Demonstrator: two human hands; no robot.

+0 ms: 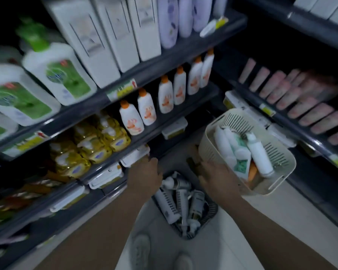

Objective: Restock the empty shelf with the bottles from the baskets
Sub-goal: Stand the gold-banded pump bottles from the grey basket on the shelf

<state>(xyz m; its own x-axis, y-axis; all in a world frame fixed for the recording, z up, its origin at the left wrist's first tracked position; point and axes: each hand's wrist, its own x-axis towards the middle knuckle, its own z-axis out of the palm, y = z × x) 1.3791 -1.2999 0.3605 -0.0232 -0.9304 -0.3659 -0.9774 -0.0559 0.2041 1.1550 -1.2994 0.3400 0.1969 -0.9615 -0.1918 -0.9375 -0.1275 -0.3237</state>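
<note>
cream basket (277, 158): slotted plastic, rounded corners, held up off the floor by the right hand (217, 177), fingers clamped on its near rim. inside it, smooth white bottles (259, 154) piled loosely, one with a green label, something orange underneath, mostly covered. dark basket (211, 211): same slotted build, on the pale floor (252, 221) between the two forearms, holding white pump bottles lying crosswise. left hand (144, 175) reaches to the front edge of a dark shelf (98, 170); fingertips hidden past the edge, so cannot tell if they are apart or closed. shelves to the left carry white bottles with orange caps (165, 94), yellow glossy packs (94, 145), green-labelled jugs (55, 73). labels smeared by motion blur, unreadable. right-hand shelving dim; pinkish tubes (293, 98) only roughly made out
</note>
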